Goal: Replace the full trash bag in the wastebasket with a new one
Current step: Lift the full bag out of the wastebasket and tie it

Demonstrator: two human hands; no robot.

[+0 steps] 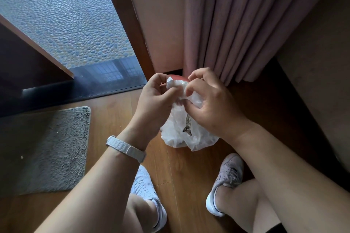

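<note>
A clear, thin trash bag (181, 134) with dark scraps inside rests on the wooden floor in front of me. Its top is bunched into a twisted neck (175, 86) between my hands. My left hand (157, 100), with a white watch band on the wrist, pinches the neck from the left. My right hand (210, 104) pinches it from the right, fingers curled over the plastic. Behind the hands only a sliver of a red wastebasket rim (177, 77) shows; the rest of it is hidden by my hands and the bag.
A pink curtain (246, 24) hangs just behind the basket. A grey mat (47, 149) lies on the floor to the left. A dark door sill (85, 89) and pebbled floor lie beyond. My two white shoes (227, 176) stand close under the bag.
</note>
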